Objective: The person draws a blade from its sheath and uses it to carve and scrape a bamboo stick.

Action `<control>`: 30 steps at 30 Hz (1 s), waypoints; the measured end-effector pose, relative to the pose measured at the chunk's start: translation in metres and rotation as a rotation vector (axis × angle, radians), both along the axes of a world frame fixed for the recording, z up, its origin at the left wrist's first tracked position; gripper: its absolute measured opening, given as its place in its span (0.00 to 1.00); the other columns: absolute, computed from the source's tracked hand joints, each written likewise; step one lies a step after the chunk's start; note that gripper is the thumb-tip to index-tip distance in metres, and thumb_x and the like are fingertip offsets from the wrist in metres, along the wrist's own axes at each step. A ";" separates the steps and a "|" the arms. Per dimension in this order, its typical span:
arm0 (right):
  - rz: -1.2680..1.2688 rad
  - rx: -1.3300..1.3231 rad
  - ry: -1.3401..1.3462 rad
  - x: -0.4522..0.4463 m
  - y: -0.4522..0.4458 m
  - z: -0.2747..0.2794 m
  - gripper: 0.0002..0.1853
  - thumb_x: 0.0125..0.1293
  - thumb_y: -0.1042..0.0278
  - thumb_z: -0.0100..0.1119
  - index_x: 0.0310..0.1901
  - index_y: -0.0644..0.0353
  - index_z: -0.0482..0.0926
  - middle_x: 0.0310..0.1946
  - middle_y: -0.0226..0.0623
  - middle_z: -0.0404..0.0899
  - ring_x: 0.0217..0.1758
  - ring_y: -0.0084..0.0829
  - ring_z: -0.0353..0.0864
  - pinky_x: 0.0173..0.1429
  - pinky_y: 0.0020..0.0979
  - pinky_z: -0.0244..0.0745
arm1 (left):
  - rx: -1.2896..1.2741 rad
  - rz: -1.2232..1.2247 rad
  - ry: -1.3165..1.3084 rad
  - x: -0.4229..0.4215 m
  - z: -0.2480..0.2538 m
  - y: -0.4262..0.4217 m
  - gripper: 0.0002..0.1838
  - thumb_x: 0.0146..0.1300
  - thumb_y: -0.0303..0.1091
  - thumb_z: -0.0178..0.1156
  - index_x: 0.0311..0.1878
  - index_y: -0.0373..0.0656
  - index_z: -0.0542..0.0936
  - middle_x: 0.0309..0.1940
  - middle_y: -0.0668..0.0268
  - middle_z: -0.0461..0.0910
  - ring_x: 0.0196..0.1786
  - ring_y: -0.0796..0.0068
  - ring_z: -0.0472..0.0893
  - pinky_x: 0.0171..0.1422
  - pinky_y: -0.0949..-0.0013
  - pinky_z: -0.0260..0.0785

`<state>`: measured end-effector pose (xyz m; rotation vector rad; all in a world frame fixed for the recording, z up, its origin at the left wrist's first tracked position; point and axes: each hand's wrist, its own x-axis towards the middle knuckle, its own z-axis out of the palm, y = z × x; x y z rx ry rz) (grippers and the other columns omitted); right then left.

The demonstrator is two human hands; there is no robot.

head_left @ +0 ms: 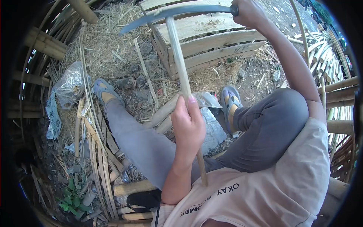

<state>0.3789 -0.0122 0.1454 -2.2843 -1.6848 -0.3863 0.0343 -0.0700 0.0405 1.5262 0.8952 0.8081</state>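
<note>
My left hand (188, 123) is closed around a long, pale bamboo strip (178, 51). The strip's lower end points at my shirt, and its upper end reaches toward the wooden crate. My right hand (249, 13) grips the dark handle of a machete (196, 9) with a long, slightly curved blade. That blade lies across the strip's top end, its tip pointing left. From this angle I cannot tell how deep the edge sits in the bamboo.
A slatted wooden crate (223, 51) stands on ground strewn with straw and shavings. Cut bamboo pieces (325, 56) are piled at the right. At the left are a clear plastic bag (72, 85), loose bamboo strips (100, 166) and a small green plant (73, 198).
</note>
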 end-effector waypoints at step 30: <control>0.389 -0.447 -0.020 -0.113 -0.016 -0.049 0.10 0.47 0.70 0.62 0.31 0.62 0.85 0.27 0.51 0.83 0.35 0.52 0.86 0.43 0.47 0.82 | -0.122 0.072 0.016 0.019 -0.016 0.013 0.17 0.78 0.42 0.54 0.38 0.37 0.75 0.20 0.70 0.71 0.22 0.82 0.69 0.27 0.69 0.60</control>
